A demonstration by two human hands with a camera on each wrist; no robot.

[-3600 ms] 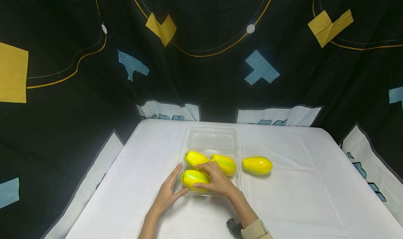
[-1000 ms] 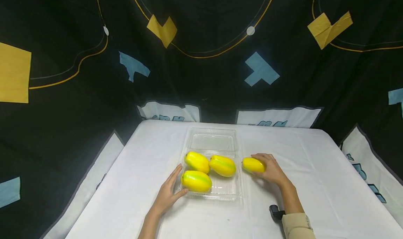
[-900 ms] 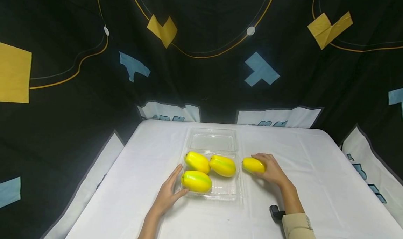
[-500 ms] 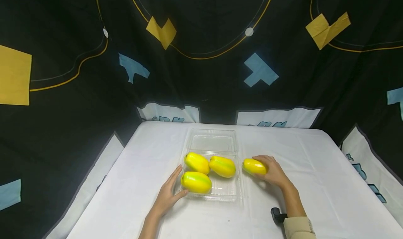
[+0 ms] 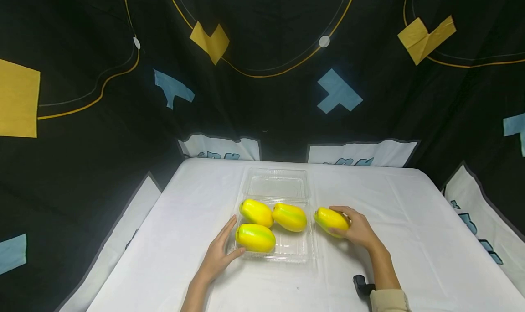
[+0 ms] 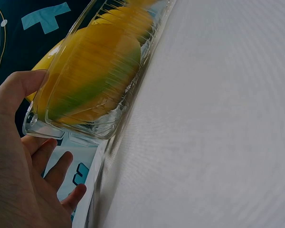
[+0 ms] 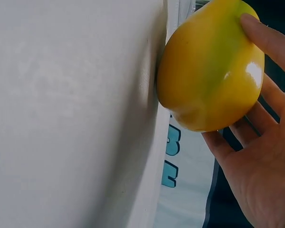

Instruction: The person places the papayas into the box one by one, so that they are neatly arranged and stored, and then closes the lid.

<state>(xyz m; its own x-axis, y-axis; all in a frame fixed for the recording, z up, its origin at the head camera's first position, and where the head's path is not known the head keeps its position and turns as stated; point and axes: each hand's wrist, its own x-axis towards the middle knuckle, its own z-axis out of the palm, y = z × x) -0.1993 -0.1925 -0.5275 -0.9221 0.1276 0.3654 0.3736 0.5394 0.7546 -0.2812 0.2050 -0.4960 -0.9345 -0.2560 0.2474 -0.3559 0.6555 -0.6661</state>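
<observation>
A clear plastic clamshell box (image 5: 292,247) lies with its lid folded back, and three yellow-green papayas (image 5: 256,238) sit in its base. My left hand (image 5: 217,256) rests against the box's front left corner, thumb at the rim and fingers fairly straight along the side. In the left wrist view, that thumb (image 6: 23,88) touches the clear rim while the other fingers spread below it. To the right of the box, my right hand (image 5: 358,230) grips another papaya (image 5: 329,219). The right wrist view has this papaya (image 7: 213,71) between thumb and fingers; its far side is hidden.
The open lid (image 5: 275,184) lies flat behind the base. A white cloth (image 5: 393,239) covers the table. Black curtains (image 5: 262,111) with yellow and blue patches hang around the back and sides. A small black device (image 5: 362,286) sits at my right wrist.
My right hand has left a papaya in the box and moved right to the one outside. That papaya has since turned, showing more green. My left hand stays at the box corner.
</observation>
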